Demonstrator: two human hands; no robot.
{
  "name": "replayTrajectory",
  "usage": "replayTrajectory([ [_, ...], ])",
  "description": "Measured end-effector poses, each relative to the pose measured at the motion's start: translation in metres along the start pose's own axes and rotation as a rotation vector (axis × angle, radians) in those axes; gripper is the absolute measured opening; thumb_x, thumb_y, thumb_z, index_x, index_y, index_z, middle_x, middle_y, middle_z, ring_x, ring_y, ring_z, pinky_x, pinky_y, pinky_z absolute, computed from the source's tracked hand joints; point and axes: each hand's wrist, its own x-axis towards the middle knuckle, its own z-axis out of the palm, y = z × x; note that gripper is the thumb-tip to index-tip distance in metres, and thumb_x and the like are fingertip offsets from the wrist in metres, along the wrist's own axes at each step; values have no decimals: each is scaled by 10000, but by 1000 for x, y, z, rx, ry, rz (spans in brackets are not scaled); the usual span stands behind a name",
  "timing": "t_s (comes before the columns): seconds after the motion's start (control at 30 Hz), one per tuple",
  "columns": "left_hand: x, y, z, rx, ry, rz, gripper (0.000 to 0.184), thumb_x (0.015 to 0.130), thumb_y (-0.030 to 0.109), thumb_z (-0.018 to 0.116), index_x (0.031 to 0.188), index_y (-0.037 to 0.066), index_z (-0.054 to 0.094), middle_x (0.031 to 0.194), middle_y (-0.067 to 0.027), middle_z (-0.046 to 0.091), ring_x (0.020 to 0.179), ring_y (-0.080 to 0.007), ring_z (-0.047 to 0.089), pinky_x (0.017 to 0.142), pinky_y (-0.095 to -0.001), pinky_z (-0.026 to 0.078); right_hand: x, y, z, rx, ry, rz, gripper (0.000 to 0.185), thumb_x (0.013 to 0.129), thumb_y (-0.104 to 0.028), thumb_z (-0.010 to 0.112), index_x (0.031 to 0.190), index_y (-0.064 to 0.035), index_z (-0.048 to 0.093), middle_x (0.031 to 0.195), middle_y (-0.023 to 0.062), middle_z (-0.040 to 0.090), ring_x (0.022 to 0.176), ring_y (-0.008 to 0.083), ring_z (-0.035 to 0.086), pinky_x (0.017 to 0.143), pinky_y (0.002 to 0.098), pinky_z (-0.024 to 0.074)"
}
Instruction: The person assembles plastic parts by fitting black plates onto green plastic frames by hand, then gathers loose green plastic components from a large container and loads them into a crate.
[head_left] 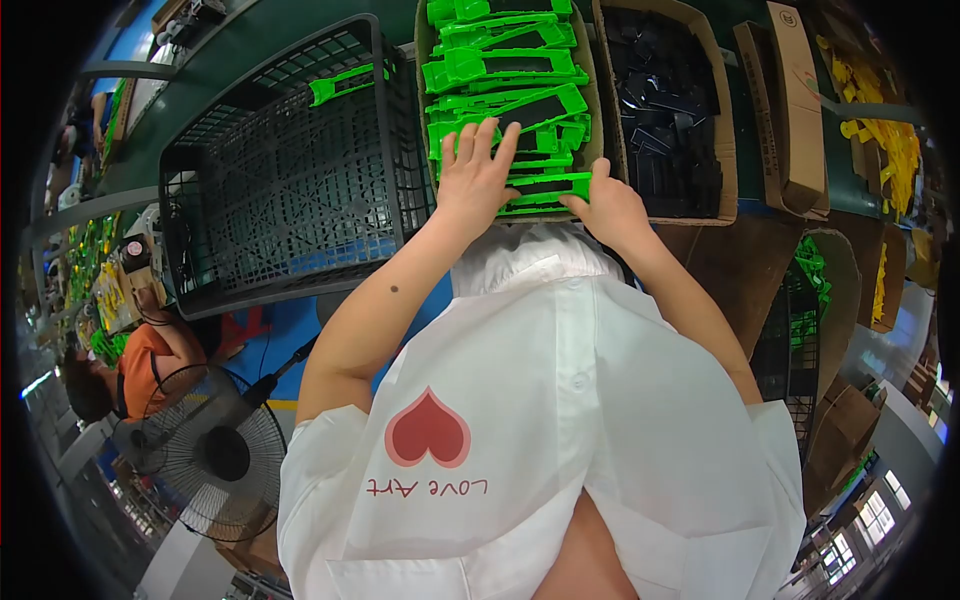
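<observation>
Dark green table: open carton of green parts; just beside, second carton, black parts; narrow carton right.

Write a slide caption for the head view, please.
Left hand and right hand at green frames in a cardboard box, beside a black crate.

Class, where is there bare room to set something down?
Bare: most of the black crate floor, bordered by its walls and one green piece. Crowded: the box of green frames at the left hand and right hand, and the box of black parts.
</observation>
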Motion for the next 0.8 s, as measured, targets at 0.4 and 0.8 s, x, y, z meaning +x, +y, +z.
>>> replayTrajectory([
  [0.4,14,-47,-28,-254,402,-23,523,725,199,725,1167,25,505,1173,-138,455,1112,-330,396,946,-424,325,21,169,-39,-268,285,267,343,759,-53,588,1094,-91,524,1083,176,541,1009,371,541,812,447,460],
  [0.8,55,-285,45,221,125,-471,414,812,85,478,1219,161,483,1324,-5,431,1185,-269,422,955,-380,405,8,182,-36,-318,423,212,185,863,-182,549,862,1,517,882,196,528,827,376,564,690,453,457],
])
